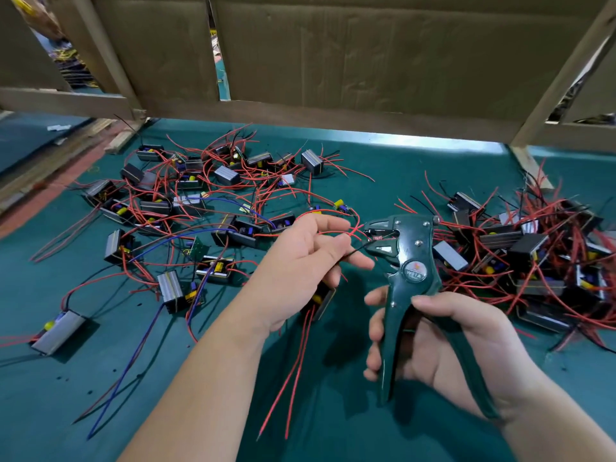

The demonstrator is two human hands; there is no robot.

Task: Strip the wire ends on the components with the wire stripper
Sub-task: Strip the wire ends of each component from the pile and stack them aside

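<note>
Right now the right hand (443, 341) wraps fingers and thumb round both handles of the green wire stripper (411, 261), its head pointing up and left above the green table (333, 411). The left hand (306, 261) pinches a red wire (333, 232) and a black wire (356, 250), whose ends reach into the stripper's head; whether the teeth bite them looks too blurred to tell. A component (325, 300) hangs under that palm. Other components lie scattered left (186, 201) and heaped right (550, 261).

One stripper (413, 258); two hands: left hand (306, 258), right hand (443, 341); about twenty components (226, 175) strewn left, the right heap (533, 248) too tangled to count
</note>
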